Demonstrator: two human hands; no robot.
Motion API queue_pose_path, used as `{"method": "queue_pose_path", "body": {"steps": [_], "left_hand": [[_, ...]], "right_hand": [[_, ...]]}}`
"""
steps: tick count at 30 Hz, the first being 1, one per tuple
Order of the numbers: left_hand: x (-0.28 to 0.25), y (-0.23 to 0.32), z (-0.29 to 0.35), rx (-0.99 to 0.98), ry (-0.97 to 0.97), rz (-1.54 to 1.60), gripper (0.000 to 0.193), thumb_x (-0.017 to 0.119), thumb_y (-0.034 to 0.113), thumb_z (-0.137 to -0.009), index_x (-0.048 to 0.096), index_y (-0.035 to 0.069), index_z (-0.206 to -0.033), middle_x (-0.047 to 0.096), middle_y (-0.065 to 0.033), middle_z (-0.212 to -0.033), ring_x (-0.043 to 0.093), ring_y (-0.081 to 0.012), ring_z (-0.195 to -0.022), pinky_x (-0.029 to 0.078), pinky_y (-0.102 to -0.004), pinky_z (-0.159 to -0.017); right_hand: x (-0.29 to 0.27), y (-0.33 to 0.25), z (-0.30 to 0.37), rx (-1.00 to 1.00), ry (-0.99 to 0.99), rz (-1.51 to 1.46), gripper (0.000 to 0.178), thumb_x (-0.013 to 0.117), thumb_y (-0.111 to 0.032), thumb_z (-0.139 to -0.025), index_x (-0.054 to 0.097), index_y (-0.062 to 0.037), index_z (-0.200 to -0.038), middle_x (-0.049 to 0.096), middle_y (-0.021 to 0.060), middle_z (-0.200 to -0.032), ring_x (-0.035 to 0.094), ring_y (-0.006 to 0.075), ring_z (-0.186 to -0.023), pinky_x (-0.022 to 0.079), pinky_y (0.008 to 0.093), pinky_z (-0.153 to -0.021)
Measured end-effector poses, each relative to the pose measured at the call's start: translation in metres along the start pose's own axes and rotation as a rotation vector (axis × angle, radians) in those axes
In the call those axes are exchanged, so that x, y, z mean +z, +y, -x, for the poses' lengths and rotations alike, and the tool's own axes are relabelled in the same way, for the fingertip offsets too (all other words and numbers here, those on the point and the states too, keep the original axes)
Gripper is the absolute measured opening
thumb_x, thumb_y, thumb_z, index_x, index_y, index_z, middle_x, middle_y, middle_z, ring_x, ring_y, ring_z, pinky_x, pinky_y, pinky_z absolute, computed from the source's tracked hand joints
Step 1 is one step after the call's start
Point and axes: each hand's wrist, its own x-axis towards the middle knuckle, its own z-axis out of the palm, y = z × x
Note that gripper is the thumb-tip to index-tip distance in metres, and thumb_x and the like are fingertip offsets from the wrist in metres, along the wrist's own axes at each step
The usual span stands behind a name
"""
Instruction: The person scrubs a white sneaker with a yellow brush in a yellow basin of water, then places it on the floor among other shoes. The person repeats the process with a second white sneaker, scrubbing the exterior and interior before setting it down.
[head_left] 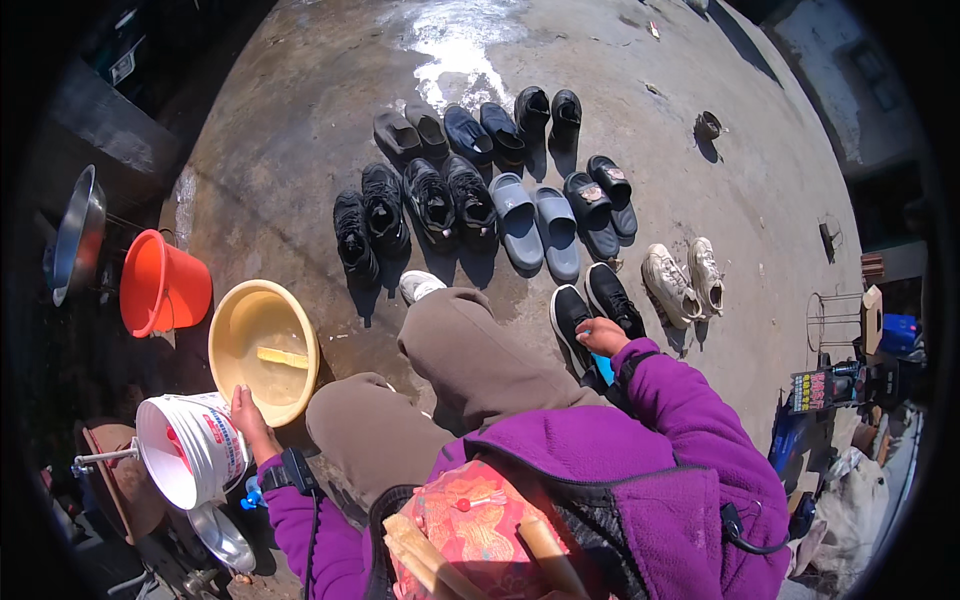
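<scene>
My right hand is closed on a light-blue object, mostly hidden under the hand and sleeve, so its kind cannot be told. Right beside it lies a pair of black sneakers with white soles. On the left, my left hand is between a white bucket and a yellow basin, its fingers stretched out along the bucket's side and nearest the basin's rim. I see no object held in it. A pale yellow bar-shaped piece lies in the basin, and something red shows inside the bucket.
Rows of shoes and slides, including grey slides and black sneakers, stand on the concrete floor ahead. Cream sneakers stand at the right. An orange bucket, metal basins and a tap are at the left.
</scene>
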Motion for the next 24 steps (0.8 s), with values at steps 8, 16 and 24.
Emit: {"method": "queue_pose_path", "body": {"steps": [8,16,24], "left_hand": [[0.082,0.114,0.043,0.062,-0.133,-0.02,0.043,0.066,0.032,-0.09,0.063,0.008,-0.125,0.061,0.0046,-0.083,0.044,-0.0021,-0.06,0.03,-0.0176,-0.05],[0.136,0.175,0.068,0.053,-0.235,-0.083,0.044,0.064,0.034,-0.09,0.06,0.012,-0.129,0.064,0.0003,-0.114,0.061,-0.0112,-0.09,0.045,-0.0208,-0.068],[0.195,0.202,0.099,-0.133,-0.383,0.144,0.057,0.069,0.038,-0.087,0.053,0.006,-0.131,0.061,-0.0083,-0.12,0.063,-0.0222,-0.101,0.053,-0.0335,-0.077]], "right_hand": [[0.039,0.15,0.067,0.469,0.072,-0.433,0.03,0.066,-0.025,-0.084,0.07,-0.0079,-0.108,0.071,0.0149,-0.093,0.069,0.0289,-0.087,0.053,0.0373,-0.08],[0.097,0.179,0.065,0.629,-0.031,-0.821,0.009,0.063,-0.016,-0.088,0.062,-0.0106,-0.096,0.057,0.0026,-0.063,0.056,0.0166,-0.046,0.038,0.033,-0.038],[0.024,0.047,-0.054,0.27,-0.039,-1.071,0.034,0.068,-0.02,-0.087,0.06,-0.0047,-0.117,0.061,-0.0008,-0.075,0.053,0.0084,-0.051,0.038,0.025,-0.042]]}}
